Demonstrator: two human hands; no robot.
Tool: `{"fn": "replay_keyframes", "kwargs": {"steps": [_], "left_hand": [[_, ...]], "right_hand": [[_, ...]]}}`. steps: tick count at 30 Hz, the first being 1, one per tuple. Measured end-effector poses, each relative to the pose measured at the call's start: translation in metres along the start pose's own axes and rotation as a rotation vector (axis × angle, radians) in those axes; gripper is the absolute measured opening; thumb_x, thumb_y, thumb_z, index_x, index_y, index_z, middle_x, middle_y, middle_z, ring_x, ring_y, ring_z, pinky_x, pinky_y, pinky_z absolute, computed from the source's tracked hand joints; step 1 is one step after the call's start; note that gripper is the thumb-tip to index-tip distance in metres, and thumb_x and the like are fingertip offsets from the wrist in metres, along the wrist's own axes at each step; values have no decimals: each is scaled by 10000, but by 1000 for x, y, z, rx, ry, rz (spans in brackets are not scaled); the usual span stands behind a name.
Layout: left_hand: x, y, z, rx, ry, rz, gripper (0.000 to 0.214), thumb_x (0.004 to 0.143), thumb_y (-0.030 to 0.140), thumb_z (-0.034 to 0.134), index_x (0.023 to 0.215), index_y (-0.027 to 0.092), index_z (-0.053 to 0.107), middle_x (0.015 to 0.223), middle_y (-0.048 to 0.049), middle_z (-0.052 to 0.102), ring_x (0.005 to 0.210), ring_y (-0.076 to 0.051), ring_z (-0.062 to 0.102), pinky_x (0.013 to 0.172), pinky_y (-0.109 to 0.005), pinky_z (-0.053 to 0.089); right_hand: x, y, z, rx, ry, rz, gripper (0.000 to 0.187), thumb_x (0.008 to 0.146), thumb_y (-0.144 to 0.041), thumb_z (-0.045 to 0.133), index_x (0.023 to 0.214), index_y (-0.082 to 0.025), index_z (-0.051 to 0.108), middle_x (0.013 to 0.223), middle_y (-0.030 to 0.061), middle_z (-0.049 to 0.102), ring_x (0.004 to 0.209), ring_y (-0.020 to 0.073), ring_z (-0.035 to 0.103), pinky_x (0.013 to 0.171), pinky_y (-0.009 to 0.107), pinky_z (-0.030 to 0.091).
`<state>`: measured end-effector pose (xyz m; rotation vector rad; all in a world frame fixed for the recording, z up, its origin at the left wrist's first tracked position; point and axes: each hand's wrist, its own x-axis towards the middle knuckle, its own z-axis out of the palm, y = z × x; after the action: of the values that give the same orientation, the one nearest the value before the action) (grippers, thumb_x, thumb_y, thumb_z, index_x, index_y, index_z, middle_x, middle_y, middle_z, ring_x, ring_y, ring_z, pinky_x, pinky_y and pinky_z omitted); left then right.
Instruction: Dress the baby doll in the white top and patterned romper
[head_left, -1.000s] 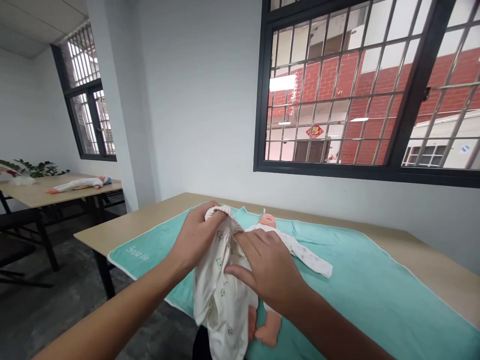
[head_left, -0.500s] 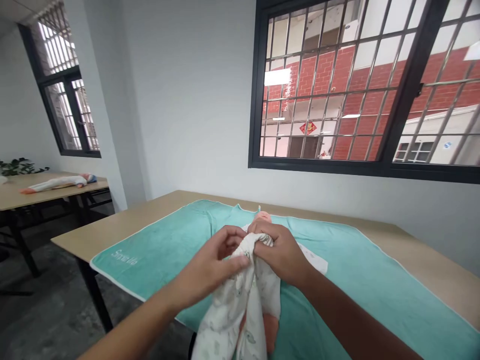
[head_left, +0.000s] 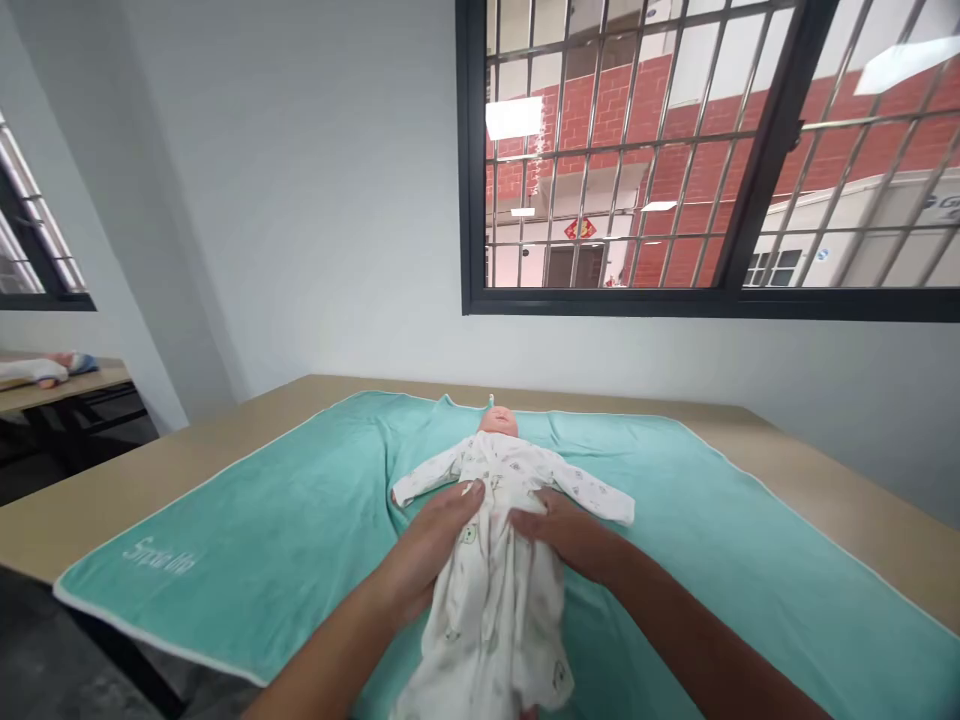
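The left hand (head_left: pixel 431 545) and right hand (head_left: pixel 570 530) are laid flat and open on the white garment (head_left: pixel 495 610) of the doll (head_left: pixel 499 421), upon the teal towel (head_left: pixel 300 520)

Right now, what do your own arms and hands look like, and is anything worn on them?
Both are bare. The left hand and right hand have no gloves, and no rings show on the fingers in view. The left forearm and right forearm carry no sleeves, watch or bands as far as the picture's lower edge.
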<state>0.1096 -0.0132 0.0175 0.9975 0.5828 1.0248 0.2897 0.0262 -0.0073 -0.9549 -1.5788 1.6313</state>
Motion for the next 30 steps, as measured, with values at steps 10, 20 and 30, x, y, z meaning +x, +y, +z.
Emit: {"fn": "replay_keyframes", "kwargs": {"steps": [10, 20, 30], "left_hand": [[30, -24, -19, 208, -35, -216, 347, 708, 275, 734, 1023, 149, 662, 938, -88, 710, 876, -260, 664, 816, -369, 496], [40, -37, -17, 174, -64, -212, 477, 696, 342, 749, 1109, 138, 627, 1004, -116, 697, 917, -268, 654, 822, -364, 507], [15, -48, -15, -73, 100, -147, 493, 803, 374, 639, 1202, 91, 583, 973, -177, 696, 882, -304, 668, 800, -409, 513]], "right_hand": [[21, 59, -17, 501, -24, -96, 437, 772, -525, 633, 1026, -169, 648, 988, 103, 685, 853, 229, 646, 790, 370, 494], [9, 65, -27, 482, -44, -36, 403, 754, -469, 679, 1008, -157, 658, 948, 92, 689, 862, 222, 642, 819, 377, 484], [-8, 45, -22, 161, -421, 44, 441, 581, -367, 820, 961, -180, 695, 869, 40, 699, 907, 249, 631, 856, 386, 478]]}}
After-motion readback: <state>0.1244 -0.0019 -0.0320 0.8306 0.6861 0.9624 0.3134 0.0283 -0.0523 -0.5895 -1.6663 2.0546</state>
